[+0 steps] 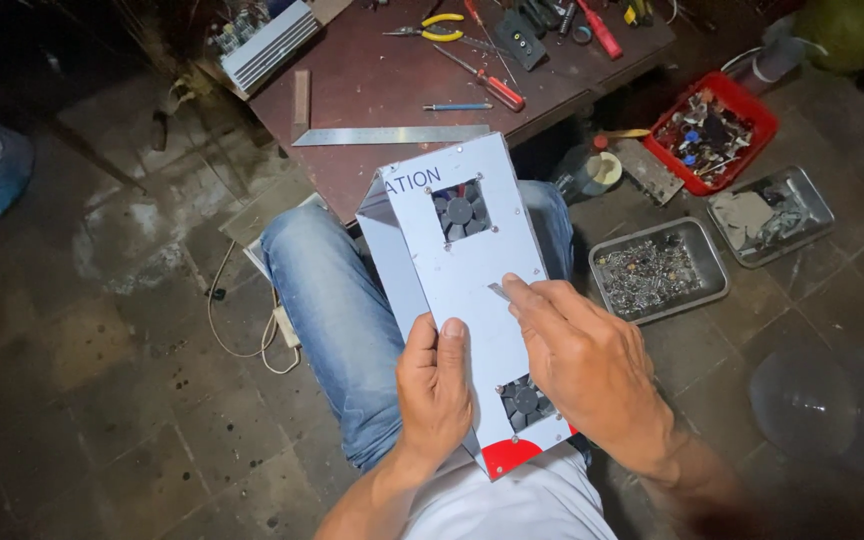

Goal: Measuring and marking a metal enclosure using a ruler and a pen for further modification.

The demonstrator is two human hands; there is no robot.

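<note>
Item: grey sheet-metal fan housing [467, 290], centre of frame, propped on the person's denim-clad lap [327, 310] w/ far end leaning toward the tabletop [372, 80].
- Build: folded thin panel, two square cut-outs, each showing a dark fan — upper fan [459, 211], lower fan [525, 400]; red patch at near bottom corner.
- Left hand [435, 385]: grip clenched on the panel's near left edge, thumb on the face.
- Right hand [582, 365]: fingertips pinching a small metal piece [499, 291] against the face, mid-panel; too small to tell what kind.
- Handling (judged): light, stiff but dentable; smooth, likely slippery face; cut edges prob. sharp. Hold by folded side edges, not by fan blades.
- Nearby: steel square [392, 134] and red-handled screwdriver [492, 85] on tabletop; steel tray of screws [657, 270], red parts bin [717, 130] on floor, right of frame.
</note>
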